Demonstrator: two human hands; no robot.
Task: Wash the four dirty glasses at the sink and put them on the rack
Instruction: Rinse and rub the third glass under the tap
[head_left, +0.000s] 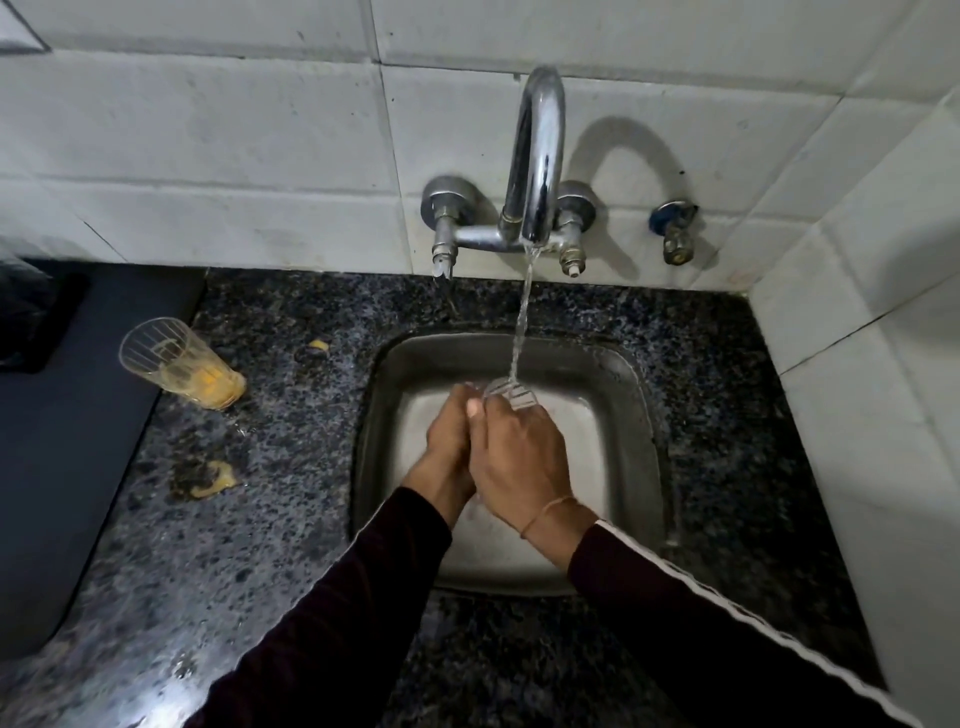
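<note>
Over the steel sink (631, 395), both my hands are wrapped around a clear glass (511, 394); only its rim end shows past my fingers. My left hand (452, 431) grips it from the left, and my right hand (519, 460) covers it from the right. Water runs from the chrome tap (537, 156) onto the glass. A second glass (179, 364), dirty with yellow residue at its bottom, stands on the dark granite counter (291, 519) left of the sink.
Yellow spills (213, 480) and a small scrap (318, 345) lie on the counter. A dark flat mat or tray (67, 431) lies at the far left. White tiled walls close in behind and on the right. A small valve (675, 234) sticks out right of the tap.
</note>
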